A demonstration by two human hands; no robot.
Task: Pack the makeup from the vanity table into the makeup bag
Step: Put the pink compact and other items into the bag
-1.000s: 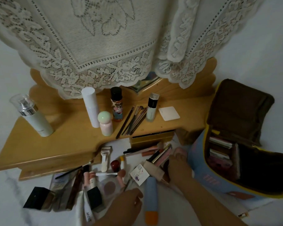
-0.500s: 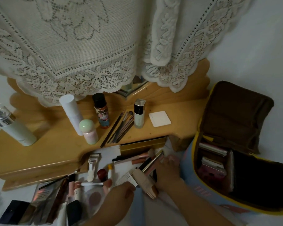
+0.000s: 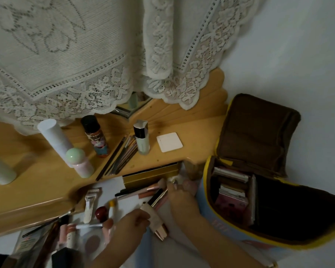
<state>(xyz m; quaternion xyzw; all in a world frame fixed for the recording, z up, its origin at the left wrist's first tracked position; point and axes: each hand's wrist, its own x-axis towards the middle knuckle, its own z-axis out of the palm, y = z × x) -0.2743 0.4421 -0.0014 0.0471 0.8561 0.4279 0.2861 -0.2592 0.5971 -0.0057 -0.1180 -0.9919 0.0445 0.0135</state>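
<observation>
The makeup bag (image 3: 217, 215), blue with a yellow rim and brown lining, stands open at the right with flat palettes upright inside. Loose makeup lies on the white surface below the wooden vanity table (image 3: 46, 182). My left hand (image 3: 132, 223) has its fingers curled at the dark cap end of a beige tube (image 3: 157, 221). My right hand (image 3: 182, 198) lies just right of a slim gold and black tube (image 3: 159, 196), fingertips bent down beside the bag. Its palm hides whatever is under it.
On the vanity stand a white cylinder (image 3: 54, 138), a green-capped pink bottle (image 3: 79, 161), a dark spray can (image 3: 95, 136), a pale bottle (image 3: 141, 138), brushes (image 3: 122, 153) and a white compact (image 3: 169, 142). A gold box (image 3: 151, 175) sits at its edge. A lace curtain (image 3: 85, 55) hangs behind.
The view has swung right and drawn closer. My left hand moved up to the beige tube. My right hand shifted slightly toward the bag.
</observation>
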